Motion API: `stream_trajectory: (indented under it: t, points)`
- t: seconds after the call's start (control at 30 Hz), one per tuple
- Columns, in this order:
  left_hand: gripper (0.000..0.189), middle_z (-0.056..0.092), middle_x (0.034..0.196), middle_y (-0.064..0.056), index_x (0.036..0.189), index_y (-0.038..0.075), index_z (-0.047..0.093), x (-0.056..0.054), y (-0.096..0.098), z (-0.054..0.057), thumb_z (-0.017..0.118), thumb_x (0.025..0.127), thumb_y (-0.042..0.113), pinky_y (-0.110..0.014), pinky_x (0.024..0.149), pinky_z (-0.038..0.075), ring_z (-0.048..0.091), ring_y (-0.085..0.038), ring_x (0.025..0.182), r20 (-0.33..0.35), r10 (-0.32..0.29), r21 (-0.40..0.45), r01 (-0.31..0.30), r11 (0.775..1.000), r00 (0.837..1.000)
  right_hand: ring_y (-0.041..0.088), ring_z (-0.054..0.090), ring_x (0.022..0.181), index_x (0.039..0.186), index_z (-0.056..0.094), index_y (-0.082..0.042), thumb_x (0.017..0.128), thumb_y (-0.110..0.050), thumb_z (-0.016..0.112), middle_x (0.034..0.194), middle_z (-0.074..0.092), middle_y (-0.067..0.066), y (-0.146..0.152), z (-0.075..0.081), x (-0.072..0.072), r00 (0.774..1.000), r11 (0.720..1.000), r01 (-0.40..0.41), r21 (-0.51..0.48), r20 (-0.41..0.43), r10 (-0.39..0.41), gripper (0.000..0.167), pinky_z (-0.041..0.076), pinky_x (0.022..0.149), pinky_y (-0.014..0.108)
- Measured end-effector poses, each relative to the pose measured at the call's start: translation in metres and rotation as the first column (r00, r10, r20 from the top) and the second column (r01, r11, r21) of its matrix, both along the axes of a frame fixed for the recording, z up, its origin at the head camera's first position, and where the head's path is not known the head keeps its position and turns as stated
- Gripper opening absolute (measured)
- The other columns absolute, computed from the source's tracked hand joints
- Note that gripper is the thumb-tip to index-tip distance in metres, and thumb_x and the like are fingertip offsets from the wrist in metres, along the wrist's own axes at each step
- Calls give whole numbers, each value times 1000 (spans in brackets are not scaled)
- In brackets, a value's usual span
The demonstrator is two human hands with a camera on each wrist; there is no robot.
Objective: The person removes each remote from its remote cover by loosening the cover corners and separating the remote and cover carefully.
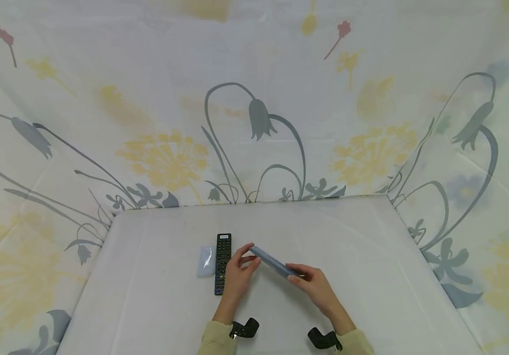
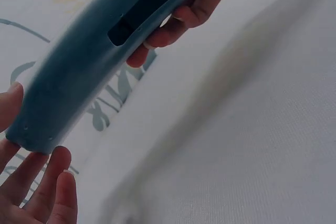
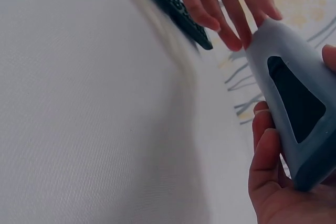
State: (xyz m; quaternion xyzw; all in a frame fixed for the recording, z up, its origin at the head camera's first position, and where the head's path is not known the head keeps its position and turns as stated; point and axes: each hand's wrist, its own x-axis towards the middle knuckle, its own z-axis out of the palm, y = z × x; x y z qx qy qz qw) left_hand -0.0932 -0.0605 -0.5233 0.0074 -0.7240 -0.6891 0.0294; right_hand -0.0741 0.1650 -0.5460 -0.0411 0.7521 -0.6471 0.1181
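Above the white table, both hands hold a long blue hollow cover [image 1: 273,261] with a long cut-out in one face. It slopes down from left to right in the head view. My left hand [image 1: 238,276] pinches its narrower end between thumb and fingertips. The other end is gripped by my right hand [image 1: 312,283]; in the right wrist view, the fingers [image 3: 265,153] curl along the edge beside the cut-out. A black remote control [image 1: 223,264] lies on the table just left of the left hand, buttons up. The cover appears again in the left wrist view [image 2: 79,72].
Left of the remote lies a small pale blue packet [image 1: 206,261] with a shiny surface. The white table [image 1: 157,305] meets flower-printed cloth walls [image 1: 254,162] at the back and sides. A black device [image 1: 245,328] is strapped to each wrist.
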Motion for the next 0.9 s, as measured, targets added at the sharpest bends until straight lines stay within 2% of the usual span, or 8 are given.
stream_trajectory:
  t: [0.07, 0.17, 0.27, 0.33, 0.47, 0.57, 0.73, 0.9]
  points:
    - [40, 57, 131, -24, 128, -5, 60, -1, -1, -4, 70, 90, -1, -23, 77, 52, 64, -35, 106, -10, -7, 34, 8, 999, 1000, 24, 59, 102, 130, 62, 4, 93, -15, 70, 126, 60, 21, 0, 0, 0, 1000, 1000, -4, 7, -4, 4, 42, 50, 81, 27]
    - [40, 54, 135, -25, 129, -3, 57, -5, -1, -20, 69, 91, -1, -23, 80, 52, 63, -34, 109, 0, -23, 112, 23, 993, 1000, 24, 59, 102, 130, 62, 4, 93, -15, 70, 125, 61, 20, 0, 0, 0, 1000, 1000, -19, 19, -14, 19, 42, 49, 81, 27]
    - [44, 50, 142, -23, 133, -1, 50, -8, 0, -34, 67, 93, 1, -26, 83, 53, 63, -29, 110, 34, -56, 194, 49, 980, 998, 25, 60, 102, 130, 62, 3, 93, -16, 71, 124, 61, 21, -1, 1, 0, 999, 999, -46, 28, -19, 46, 42, 50, 82, 27]
    - [46, 47, 145, -21, 135, 1, 46, -8, 0, -40, 67, 94, 2, -28, 84, 53, 63, -25, 110, 69, -71, 243, 52, 969, 995, 25, 59, 102, 130, 62, 2, 93, -17, 71, 125, 62, 21, -2, 1, 0, 997, 997, -64, 41, -29, 65, 43, 50, 82, 26]
    - [47, 48, 145, -20, 132, 0, 43, -7, 0, -42, 68, 93, 3, -31, 84, 53, 64, -21, 106, 122, -54, 315, 13, 949, 991, 24, 59, 105, 130, 63, 1, 93, -17, 72, 128, 62, 20, -2, 0, 0, 996, 997, -65, 47, -61, 68, 42, 49, 84, 26]
    - [45, 49, 143, -22, 129, -1, 42, -6, 1, -42, 69, 92, 2, -30, 83, 52, 64, -19, 104, 160, -25, 367, -36, 930, 987, 21, 58, 108, 130, 63, -1, 93, -14, 71, 130, 61, 19, 0, 1, -1, 994, 999, -48, 12, -94, 48, 41, 49, 86, 26]
    - [42, 50, 141, -21, 125, 2, 41, -4, 3, -42, 69, 94, 8, -30, 85, 51, 61, -15, 104, 235, 2, 443, -109, 890, 972, 15, 57, 114, 134, 56, 3, 92, 0, 68, 134, 57, 25, 4, 1, -3, 979, 989, -75, -125, -195, 49, 44, 50, 89, 24]
    - [41, 53, 138, -22, 125, 5, 41, -1, 5, -44, 67, 96, 16, -28, 86, 51, 65, -15, 102, 296, -29, 516, -134, 846, 955, 13, 59, 117, 133, 53, 8, 89, 6, 69, 132, 54, 34, 4, 1, -4, 961, 971, -98, -219, -274, 35, 47, 50, 90, 24]
